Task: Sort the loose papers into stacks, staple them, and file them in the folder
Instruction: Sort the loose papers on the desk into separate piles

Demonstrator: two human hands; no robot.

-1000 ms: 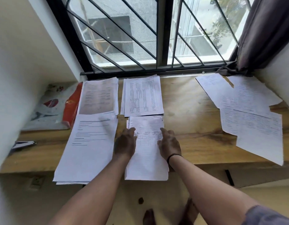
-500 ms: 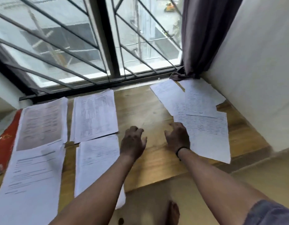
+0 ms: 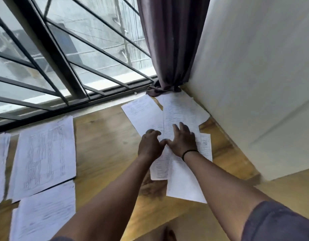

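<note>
Several loose printed papers [image 3: 182, 108] lie overlapping at the right end of the wooden desk [image 3: 106, 145], near the corner under the curtain. Both my hands are on this pile. My right hand [image 3: 183, 140], with a black band at the wrist, presses flat on the top sheet with fingers spread. My left hand [image 3: 150, 145] sits just beside it, fingers bent with the tips on a sheet, thumbs nearly touching. Sorted stacks lie at the left: one by the window [image 3: 44, 153] and one nearer me [image 3: 44, 214]. No stapler or folder is in view.
A dark curtain [image 3: 167, 49] hangs into the far right corner, its hem touching the papers. The white wall [image 3: 254, 84] bounds the desk on the right and a barred window [image 3: 63, 70] runs along the back. Bare wood shows between the stacks and the loose pile.
My view has swung right, away from the sorted stacks. Both hands left the near middle stack, crossed the bare wood and now rest on the loose papers.
</note>
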